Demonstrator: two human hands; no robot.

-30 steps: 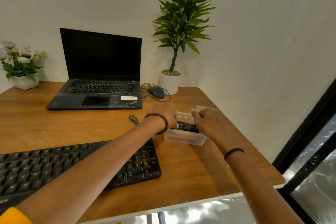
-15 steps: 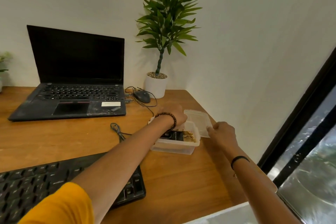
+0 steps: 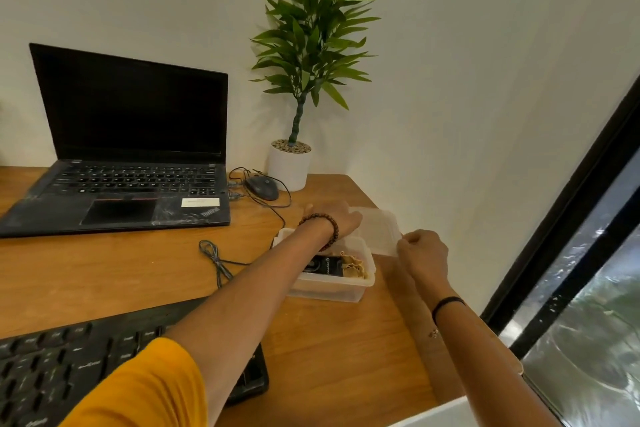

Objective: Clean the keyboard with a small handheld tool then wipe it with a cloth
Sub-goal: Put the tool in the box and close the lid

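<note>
Head view, from the left: the keyboard (image 3: 69, 374), black, lies at the near left corner of the desk (image 3: 329, 357), its right end crossed by the left forearm in a yellow sleeve. Behind it an open laptop (image 3: 131, 184) with a dark screen sits toward the wall. A looped cable (image 3: 214, 256) lies on the wood between laptop and keyboard, and a dark mouse (image 3: 262, 188) rests just right of the laptop, beside a plant (image 3: 289, 163) in a white pot. The left hand (image 3: 334, 220), with a bead bracelet (image 3: 329, 225) at the wrist, reaches over the far rim of a clear tub (image 3: 332, 284) and meets the left edge of the lid (image 3: 377, 230); its fingers are hidden behind the back of the hand, so I cannot tell whether they grip anything. The tub stands open, well right of the keyboard; inside, a black tool (image 3: 323, 267) lies beside a crumpled tan cloth (image 3: 353, 269). The lid is off the tub, just behind and to its right. The right hand (image 3: 422, 253), a black band (image 3: 448, 303) at its wrist, has its fingers curled and pinches the lid's near right corner. A dark-framed window (image 3: 571, 253) fills the far right.
</note>
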